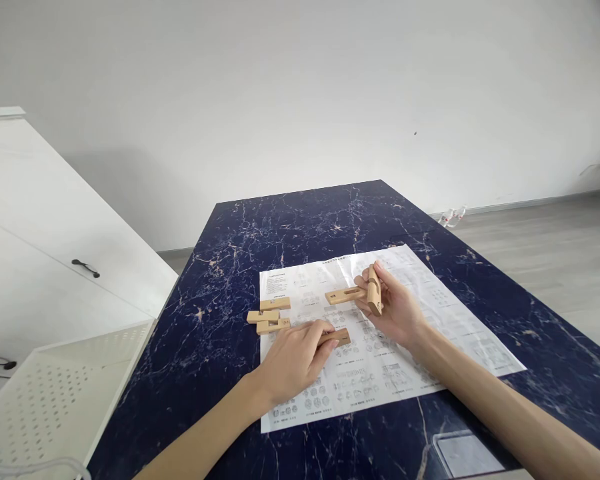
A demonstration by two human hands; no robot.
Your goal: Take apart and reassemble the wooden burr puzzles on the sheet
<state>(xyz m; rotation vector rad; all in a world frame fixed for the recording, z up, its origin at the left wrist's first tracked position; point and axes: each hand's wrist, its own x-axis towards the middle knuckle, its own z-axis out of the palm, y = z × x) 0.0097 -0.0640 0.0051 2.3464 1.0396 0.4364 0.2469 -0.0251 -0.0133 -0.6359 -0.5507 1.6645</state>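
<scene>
My left hand (300,357) is closed round a wooden puzzle piece (341,338) low over the printed paper sheet (400,393); its left part is hidden by my fingers. In my right hand (397,310) are two joined puzzle pieces. One, a notched bar (375,290), stands tilted against my palm; the other, a slotted bar (341,296), sticks out to the left with a dark mark near its end. Left of my left hand, several loose wooden pieces (275,305) lie close together across the sheet's left edge, some with notches.
The sheet lies on a dark blue marble-patterned table (290,227). A flat, pale-rimmed rectangular thing (467,455) is near the front edge. To the left stand a white cabinet (45,213) and a perforated white panel (45,400). Clear plastic items (451,217) show beyond the right edge.
</scene>
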